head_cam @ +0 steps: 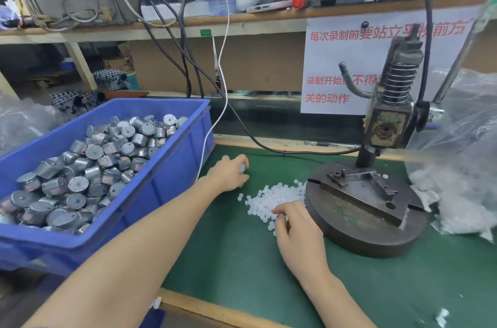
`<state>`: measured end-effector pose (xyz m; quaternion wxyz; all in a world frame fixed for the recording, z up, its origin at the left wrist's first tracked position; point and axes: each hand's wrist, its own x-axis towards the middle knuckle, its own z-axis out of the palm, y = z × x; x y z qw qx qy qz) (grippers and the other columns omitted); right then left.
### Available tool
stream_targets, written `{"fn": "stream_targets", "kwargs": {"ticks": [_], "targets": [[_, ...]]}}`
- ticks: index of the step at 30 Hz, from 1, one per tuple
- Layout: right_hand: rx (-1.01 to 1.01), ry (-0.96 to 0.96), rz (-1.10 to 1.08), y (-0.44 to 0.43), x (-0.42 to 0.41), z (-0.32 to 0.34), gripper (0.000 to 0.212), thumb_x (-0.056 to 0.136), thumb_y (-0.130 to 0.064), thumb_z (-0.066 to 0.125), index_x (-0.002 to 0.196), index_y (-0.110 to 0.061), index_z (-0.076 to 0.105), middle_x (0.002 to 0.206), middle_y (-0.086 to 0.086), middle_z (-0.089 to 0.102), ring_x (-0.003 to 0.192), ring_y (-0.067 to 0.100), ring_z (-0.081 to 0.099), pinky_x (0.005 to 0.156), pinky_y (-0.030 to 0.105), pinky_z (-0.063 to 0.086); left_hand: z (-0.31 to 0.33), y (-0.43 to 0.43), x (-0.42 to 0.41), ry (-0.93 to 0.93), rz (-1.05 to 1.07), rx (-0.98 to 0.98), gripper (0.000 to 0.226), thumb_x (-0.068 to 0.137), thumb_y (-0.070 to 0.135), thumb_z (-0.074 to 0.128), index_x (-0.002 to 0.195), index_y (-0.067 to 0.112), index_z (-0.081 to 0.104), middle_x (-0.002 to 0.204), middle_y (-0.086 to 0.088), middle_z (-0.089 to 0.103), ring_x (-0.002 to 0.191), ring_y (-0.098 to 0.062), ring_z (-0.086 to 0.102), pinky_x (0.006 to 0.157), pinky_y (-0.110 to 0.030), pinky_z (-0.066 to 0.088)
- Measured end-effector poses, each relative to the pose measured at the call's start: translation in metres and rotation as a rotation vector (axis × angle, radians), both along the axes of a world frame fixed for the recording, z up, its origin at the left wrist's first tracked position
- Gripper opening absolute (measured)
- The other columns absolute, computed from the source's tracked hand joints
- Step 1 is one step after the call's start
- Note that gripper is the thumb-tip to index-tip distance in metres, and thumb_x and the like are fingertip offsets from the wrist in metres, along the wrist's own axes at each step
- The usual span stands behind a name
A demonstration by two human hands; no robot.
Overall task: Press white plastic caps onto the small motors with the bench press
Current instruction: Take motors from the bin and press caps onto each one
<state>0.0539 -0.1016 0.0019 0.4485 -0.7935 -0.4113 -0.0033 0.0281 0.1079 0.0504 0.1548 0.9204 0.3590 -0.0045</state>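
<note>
A pile of small white plastic caps (271, 197) lies on the green mat, just left of the bench press (368, 198), a rusty round base with a sprung column. My right hand (294, 225) rests on the near edge of the pile and its fingertips pinch a cap. My left hand (228, 173) hovers over the mat beyond the pile, fingers curled round a small silver motor (242, 168) that mostly hides in the palm. A blue bin (166, 182) at the left is full of silver motors (88, 166).
Black and white cables (215, 123) run down from the shelf across the mat's back edge toward the press. Crumpled clear plastic bags (462, 166) with white material sit right of the press. A paper notice (349, 64) hangs behind it. A wooden strip (215, 311) edges the mat.
</note>
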Motion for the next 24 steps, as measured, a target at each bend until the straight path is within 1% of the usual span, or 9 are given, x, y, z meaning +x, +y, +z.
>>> {"fn": "stream_targets", "kwargs": {"ticks": [5, 10, 12, 14, 17, 19, 21, 23, 24], "targets": [[-0.008, -0.014, 0.025, 0.0, 0.001, -0.001, 0.018, 0.09, -0.008, 0.048, 0.095, -0.016, 0.062, 0.088, -0.013, 0.048, 0.074, 0.001, 0.041, 0.062, 0.023, 0.029, -0.009, 0.004, -0.003, 0.041, -0.054, 0.177, 0.04, 0.093, 0.047, 0.038, 0.13, 0.032, 0.041, 0.122, -0.012, 0.045, 0.115, -0.03, 0.039, 0.095, -0.038, 0.03], [-0.028, 0.001, 0.035, -0.002, 0.003, -0.002, 0.018, 0.091, -0.009, 0.047, 0.096, -0.018, 0.062, 0.09, -0.013, 0.05, 0.072, -0.003, 0.045, 0.063, 0.022, 0.032, 0.021, 0.001, 0.002, 0.033, -0.074, 0.157, 0.041, 0.093, 0.05, 0.038, 0.128, 0.033, 0.05, 0.134, -0.011, 0.039, 0.129, -0.029, 0.029, 0.103, -0.042, 0.026], [-0.027, 0.009, 0.032, -0.003, 0.002, -0.001, 0.019, 0.091, -0.009, 0.047, 0.095, -0.019, 0.062, 0.088, -0.015, 0.05, 0.072, -0.005, 0.048, 0.062, 0.021, 0.031, 0.047, 0.002, -0.002, -0.055, -0.107, 0.18, 0.032, 0.093, 0.038, 0.044, 0.118, 0.024, 0.06, 0.125, -0.012, 0.047, 0.124, -0.029, 0.036, 0.1, -0.041, 0.034], [-0.032, 0.011, 0.028, -0.005, 0.002, -0.001, 0.018, 0.091, -0.008, 0.047, 0.094, -0.019, 0.062, 0.088, -0.016, 0.049, 0.066, -0.003, 0.049, 0.063, 0.022, 0.032, 0.075, 0.005, -0.011, -0.171, -0.137, 0.232, 0.025, 0.091, 0.023, 0.045, 0.098, 0.012, 0.066, 0.106, -0.011, 0.055, 0.109, -0.027, 0.047, 0.086, -0.039, 0.044], [-0.022, 0.007, 0.014, -0.008, 0.001, -0.001, 0.018, 0.09, -0.007, 0.048, 0.092, -0.019, 0.062, 0.085, -0.018, 0.048, 0.063, -0.003, 0.046, 0.066, 0.028, 0.038, 0.108, 0.02, -0.038, -0.346, -0.035, 0.41, 0.02, 0.089, 0.017, 0.044, 0.075, 0.009, 0.055, 0.087, -0.006, 0.045, 0.082, -0.025, 0.045, 0.063, -0.031, 0.035], [-0.01, 0.007, 0.009, -0.009, 0.0, 0.0, 0.019, 0.089, -0.006, 0.049, 0.091, -0.018, 0.062, 0.085, -0.017, 0.05, 0.064, 0.0, 0.047, 0.067, 0.028, 0.039, 0.116, 0.035, -0.065, -0.381, 0.095, 0.48, 0.018, 0.088, 0.016, 0.044, 0.076, 0.01, 0.055, 0.087, -0.008, 0.044, 0.08, -0.025, 0.044, 0.063, -0.03, 0.031], [-0.008, 0.009, 0.008, -0.009, 0.001, 0.0, 0.019, 0.089, -0.005, 0.049, 0.092, -0.018, 0.062, 0.086, -0.015, 0.051, 0.066, 0.004, 0.047, 0.067, 0.028, 0.039, 0.112, 0.051, -0.095, -0.179, 0.197, 0.404, 0.021, 0.089, 0.016, 0.043, 0.078, 0.004, 0.055, 0.084, -0.012, 0.05, 0.083, -0.028, 0.05, 0.063, -0.031, 0.035], [-0.009, 0.011, 0.01, -0.01, 0.001, 0.0, 0.019, 0.089, -0.005, 0.049, 0.092, -0.017, 0.062, 0.086, -0.014, 0.052, 0.065, 0.002, 0.046, 0.067, 0.027, 0.037, 0.097, 0.06, -0.124, 0.149, 0.241, 0.094, 0.018, 0.092, 0.019, 0.042, 0.089, 0.006, 0.055, 0.085, -0.01, 0.05, 0.081, -0.025, 0.052, 0.066, -0.03, 0.039], [-0.01, 0.012, 0.011, -0.01, 0.001, -0.001, 0.019, 0.089, -0.005, 0.049, 0.091, -0.018, 0.062, 0.086, -0.013, 0.052, 0.065, 0.0, 0.046, 0.066, 0.026, 0.035, 0.09, 0.058, -0.138, 0.237, 0.277, -0.104, 0.012, 0.09, 0.018, 0.043, 0.098, 0.012, 0.05, 0.089, -0.009, 0.048, 0.077, -0.023, 0.05, 0.067, -0.029, 0.041]]}}
